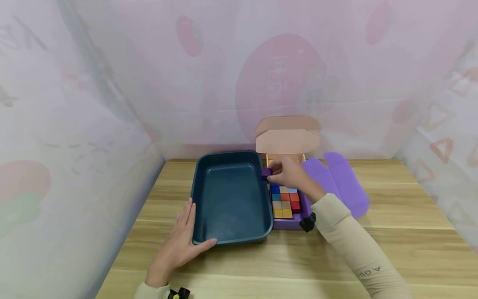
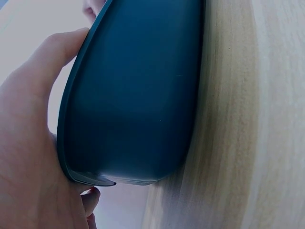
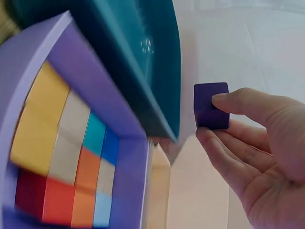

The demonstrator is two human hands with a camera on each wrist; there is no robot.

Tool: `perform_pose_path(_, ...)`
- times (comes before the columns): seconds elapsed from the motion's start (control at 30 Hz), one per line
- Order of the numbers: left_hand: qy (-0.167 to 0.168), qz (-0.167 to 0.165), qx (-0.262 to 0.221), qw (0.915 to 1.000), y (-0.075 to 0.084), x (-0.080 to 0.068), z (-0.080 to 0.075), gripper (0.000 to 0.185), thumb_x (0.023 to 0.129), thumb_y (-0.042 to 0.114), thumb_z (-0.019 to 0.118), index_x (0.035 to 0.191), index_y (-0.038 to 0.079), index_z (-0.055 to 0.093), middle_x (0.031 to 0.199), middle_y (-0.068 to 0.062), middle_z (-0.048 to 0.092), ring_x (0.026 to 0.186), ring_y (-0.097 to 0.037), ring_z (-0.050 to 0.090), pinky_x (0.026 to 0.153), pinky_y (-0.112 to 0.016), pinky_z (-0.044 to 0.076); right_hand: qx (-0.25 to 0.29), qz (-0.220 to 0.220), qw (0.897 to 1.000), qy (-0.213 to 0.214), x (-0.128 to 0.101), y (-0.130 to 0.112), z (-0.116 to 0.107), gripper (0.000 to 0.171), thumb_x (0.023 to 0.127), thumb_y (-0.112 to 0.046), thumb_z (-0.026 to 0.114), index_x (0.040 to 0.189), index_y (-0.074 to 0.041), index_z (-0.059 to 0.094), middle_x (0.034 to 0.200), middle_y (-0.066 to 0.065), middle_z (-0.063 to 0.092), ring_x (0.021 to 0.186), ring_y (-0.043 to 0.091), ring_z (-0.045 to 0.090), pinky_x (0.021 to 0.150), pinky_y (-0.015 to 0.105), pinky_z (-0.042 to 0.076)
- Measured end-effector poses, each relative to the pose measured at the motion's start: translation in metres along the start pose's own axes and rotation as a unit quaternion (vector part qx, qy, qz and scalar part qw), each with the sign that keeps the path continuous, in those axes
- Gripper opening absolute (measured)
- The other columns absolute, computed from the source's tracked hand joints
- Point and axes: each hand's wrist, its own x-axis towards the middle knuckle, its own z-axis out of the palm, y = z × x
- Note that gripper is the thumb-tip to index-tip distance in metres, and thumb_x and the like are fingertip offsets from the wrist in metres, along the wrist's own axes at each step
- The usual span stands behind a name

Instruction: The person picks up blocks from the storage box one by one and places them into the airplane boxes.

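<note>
My right hand (image 1: 286,172) pinches a dark purple block (image 3: 212,106) between thumb and fingertips, above the seam between the blue-green tray (image 1: 229,241) and the purple box (image 1: 286,224). In the right wrist view the block hangs clear of the other blocks, past the tray's rim. Inside the box, small cubes in yellow, tan, orange, red and blue stand in rows. With straight, spread fingers, my left hand (image 1: 179,243) rests against the tray's near left corner. The left wrist view has its thumb on the rim and the tray's outer wall below.
The purple box's lid (image 1: 345,187) lies folded out to the right. Behind it stands a cardboard box (image 1: 287,141) with its flap raised against the printed backdrop (image 1: 209,91). All of this is on a wood-grain table (image 1: 239,274) between fabric side walls.
</note>
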Motion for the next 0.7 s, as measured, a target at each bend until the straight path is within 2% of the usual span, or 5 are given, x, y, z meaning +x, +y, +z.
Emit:
perform_pose_path(0.17,-0.001,0.000,-0.004,1.0000,0.001,0.001,0.000,0.126,0.087,0.072,0.072,0.170,0.005,0.006,0.180,-0.012,-0.006,0.166,-0.040,0.003,0.130,-0.070,0.013,-0.001,0.014,1.000,-0.012,-0.020,0.010,-0.014,0.025,0.088,-0.009,0.084,0.109,0.002,0.076,0.106,0.017,0.079,0.095,0.028,0.079,0.089,0.043,0.066)
perform_pose_path(0.4,-0.001,-0.001,-0.002,1.0000,0.001,0.001,-0.001,0.124,0.088,0.069,0.073,0.170,0.004,0.006,0.180,-0.013,-0.005,0.166,-0.041,0.004,0.129,-0.071,0.014,-0.034,0.035,0.998,-0.049,-0.046,0.018,-0.027,0.027,0.084,-0.006,0.086,0.106,0.004,0.075,0.101,0.017,0.079,0.092,0.025,0.078,0.083,0.038,0.067)
perform_pose_path(0.7,0.000,-0.002,0.003,1.0000,0.001,0.000,-0.001,0.126,0.087,0.071,0.072,0.169,0.002,0.006,0.180,-0.014,-0.005,0.166,-0.041,0.004,0.129,-0.071,0.014,-0.058,0.064,0.991,-0.097,-0.068,0.023,-0.032,0.025,0.081,-0.005,0.088,0.101,0.002,0.075,0.096,0.011,0.078,0.087,0.017,0.076,0.078,0.033,0.066)
